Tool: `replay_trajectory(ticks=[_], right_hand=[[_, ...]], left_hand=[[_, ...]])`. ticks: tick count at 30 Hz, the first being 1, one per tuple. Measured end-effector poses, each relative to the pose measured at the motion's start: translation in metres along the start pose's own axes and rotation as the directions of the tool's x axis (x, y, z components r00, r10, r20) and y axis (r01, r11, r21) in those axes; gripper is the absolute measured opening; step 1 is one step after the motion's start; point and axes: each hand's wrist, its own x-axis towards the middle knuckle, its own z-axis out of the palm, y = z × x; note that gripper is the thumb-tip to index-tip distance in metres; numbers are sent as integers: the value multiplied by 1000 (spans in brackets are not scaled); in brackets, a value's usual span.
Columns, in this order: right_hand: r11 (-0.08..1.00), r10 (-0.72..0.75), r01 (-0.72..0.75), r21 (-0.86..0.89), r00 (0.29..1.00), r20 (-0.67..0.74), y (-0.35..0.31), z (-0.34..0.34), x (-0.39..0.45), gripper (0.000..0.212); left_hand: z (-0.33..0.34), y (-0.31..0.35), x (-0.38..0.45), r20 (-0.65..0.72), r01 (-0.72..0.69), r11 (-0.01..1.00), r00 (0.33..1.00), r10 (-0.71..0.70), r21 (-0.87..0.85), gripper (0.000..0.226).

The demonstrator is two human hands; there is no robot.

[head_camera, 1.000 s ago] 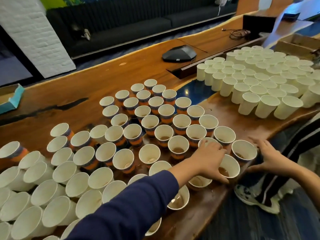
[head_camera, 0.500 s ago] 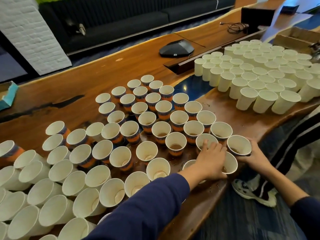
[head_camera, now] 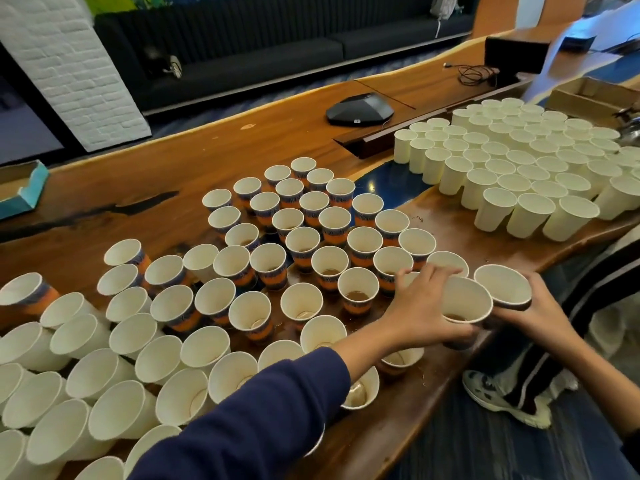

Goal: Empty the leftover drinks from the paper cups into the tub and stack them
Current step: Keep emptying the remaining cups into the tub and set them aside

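At the table edge (head_camera: 446, 372), left hand (head_camera: 420, 306) and right hand (head_camera: 530, 311) each curl fingers around a paper cup.

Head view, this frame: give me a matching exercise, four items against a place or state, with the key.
Items:
1. plain white cups
2. left hand
3. right hand
4. black conference speaker

Places or states:
A. grips the cup with brown drink
B. bunched at far right of the table
C. holds the nearly empty cup
D. far side, beside the table's slot

Pairs: 1-B, 2-A, 3-C, 4-D
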Motion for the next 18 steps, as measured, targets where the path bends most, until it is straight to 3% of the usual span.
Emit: replay_trajectory(ticks=[9, 13, 18], right_hand=[[987, -161, 159, 26, 983, 94, -88, 18, -5, 96], [978, -211, 207, 42, 959, 190, -135, 54, -11, 124], [949, -315, 301, 94, 891, 327, -189, 118, -22, 129]], left_hand=[[-75, -9, -33, -166, 125, 943, 969, -183, -310, 81], [-113, -24, -68, -278, 154, 898, 918, -284, -412, 87], [-163, -46, -132, -376, 168, 847, 841, -390, -504, 85]])
